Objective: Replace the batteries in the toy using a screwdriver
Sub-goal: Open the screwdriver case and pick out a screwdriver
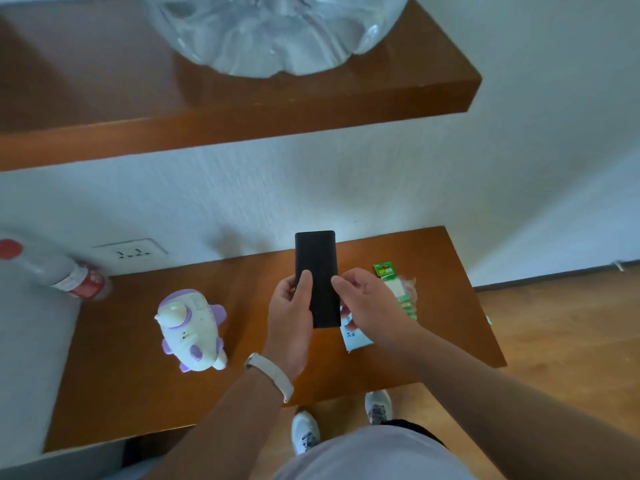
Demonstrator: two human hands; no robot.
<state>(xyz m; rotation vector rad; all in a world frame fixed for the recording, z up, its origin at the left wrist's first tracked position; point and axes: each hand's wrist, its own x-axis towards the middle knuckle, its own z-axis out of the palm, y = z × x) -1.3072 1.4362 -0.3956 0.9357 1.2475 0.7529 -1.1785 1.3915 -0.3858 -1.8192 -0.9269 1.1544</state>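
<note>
The toy (191, 330), a white and purple plastic figure, lies on its side on the near-left part of the brown wooden table (138, 393), untouched and well apart from both hands; lying down like that, it probably keeps from rolling and may leave its underside reachable, though where the battery cover sits cannot be made out. To its right, above the middle of the table, the left hand (291, 315) grasps a flat black rectangular case (318, 278), thumb laid on its front face and fingers wrapped behind its left edge, so the case stands up and faces the person. It may hold the screwdriver, but nothing on its plain face confirms that. The right hand (367, 301) is at the case's right edge with thumb and forefinger pinched toward it, seemingly bracing it or feeling for an opening, while its lower fingers appear to touch a white printed card (355, 337) lying on the table below; whether they grip that card I cannot tell. Just right of that hand lies a green-topped strip pack of batteries (398, 289), set close by for the swap. Farther out, a clear bottle with a red label (74, 277) lies at the far-left corner beside a wall socket (131, 252), and a large clear water jug (277, 32) rests on the shelf (242, 133) above.
</note>
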